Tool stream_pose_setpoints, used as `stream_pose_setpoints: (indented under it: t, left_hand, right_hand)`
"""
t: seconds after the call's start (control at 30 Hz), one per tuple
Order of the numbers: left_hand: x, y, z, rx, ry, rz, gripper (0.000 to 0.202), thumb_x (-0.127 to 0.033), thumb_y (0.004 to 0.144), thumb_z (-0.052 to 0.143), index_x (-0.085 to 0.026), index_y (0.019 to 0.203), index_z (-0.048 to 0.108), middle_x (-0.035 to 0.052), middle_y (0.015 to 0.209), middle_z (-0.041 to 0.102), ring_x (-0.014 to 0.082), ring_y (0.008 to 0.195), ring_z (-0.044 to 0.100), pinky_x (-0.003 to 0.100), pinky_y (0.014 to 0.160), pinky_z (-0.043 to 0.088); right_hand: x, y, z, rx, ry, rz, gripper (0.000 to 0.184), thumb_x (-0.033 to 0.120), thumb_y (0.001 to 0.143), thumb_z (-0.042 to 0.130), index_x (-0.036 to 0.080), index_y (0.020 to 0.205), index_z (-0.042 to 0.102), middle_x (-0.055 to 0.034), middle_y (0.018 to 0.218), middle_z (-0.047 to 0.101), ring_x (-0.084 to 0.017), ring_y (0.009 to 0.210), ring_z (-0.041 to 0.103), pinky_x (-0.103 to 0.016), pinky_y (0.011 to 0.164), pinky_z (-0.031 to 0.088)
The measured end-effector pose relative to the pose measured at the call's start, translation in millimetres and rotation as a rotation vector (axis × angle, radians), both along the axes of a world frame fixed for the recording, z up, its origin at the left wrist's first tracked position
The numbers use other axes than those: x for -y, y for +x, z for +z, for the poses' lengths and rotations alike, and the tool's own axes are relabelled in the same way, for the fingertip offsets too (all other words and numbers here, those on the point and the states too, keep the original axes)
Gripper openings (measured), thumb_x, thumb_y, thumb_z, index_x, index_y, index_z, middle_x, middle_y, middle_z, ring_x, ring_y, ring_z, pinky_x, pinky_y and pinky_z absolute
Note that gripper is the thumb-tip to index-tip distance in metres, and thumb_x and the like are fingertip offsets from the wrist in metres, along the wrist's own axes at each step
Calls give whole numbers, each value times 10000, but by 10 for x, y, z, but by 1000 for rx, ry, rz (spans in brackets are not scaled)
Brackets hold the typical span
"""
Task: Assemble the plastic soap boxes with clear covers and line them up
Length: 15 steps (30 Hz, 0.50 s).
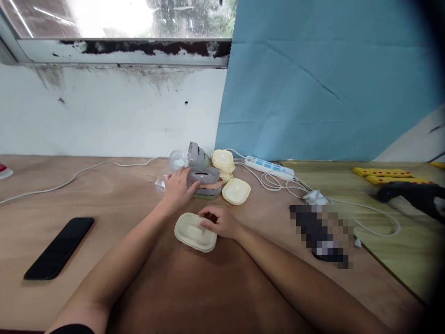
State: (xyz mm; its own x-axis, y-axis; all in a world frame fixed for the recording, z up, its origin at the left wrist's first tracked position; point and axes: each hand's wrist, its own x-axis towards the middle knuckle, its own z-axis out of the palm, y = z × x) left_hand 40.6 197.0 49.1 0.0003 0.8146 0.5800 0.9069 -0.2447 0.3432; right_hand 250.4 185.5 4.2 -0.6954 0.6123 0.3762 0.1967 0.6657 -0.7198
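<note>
In front of me a cream lidded food box sits on the brown tabletop. My right hand is at its right edge, the thumb on top and the other fingers curled, partly hidden. Farther off, my left hand is at the left side of a grey oval container, fingers stretched and thumb apart. That container lies on a stack with an orange layer and a green-grey base. Behind are a clear round cup and a tilted grey container. A separate cream box lies to the right, by a stack of cream boxes.
A black phone lies at the left. A white power strip with tangled cables stands against the blue cloth at the back. To the right are a blurred-out dark object, yellow strips and a black device.
</note>
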Motion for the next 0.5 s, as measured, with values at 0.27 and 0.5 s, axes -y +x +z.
stream_pose_setpoints:
  t: [0.27,0.5]
  left_hand:
    - [42,-76,-125,126,15,-120,700,-479,931,593,-124,1493,374,245,1524,455,373,1429,428,566,1115,388]
    - [439,-214,-407,153,167,-277,390,-382,968,542,-199,1313,540,147,1287,633,285,1238,587,496,1059,466]
  right_hand:
    - [-9,-53,-2,209,77,-13,429,463,823,757,191,1151,717,-107,1085,715,-263,1008,659,-408,910,510]
    - [-23,-42,35,301,35,-116,290,355,871,713,192,1109,747,-87,1019,716,-235,943,668,-346,820,500]
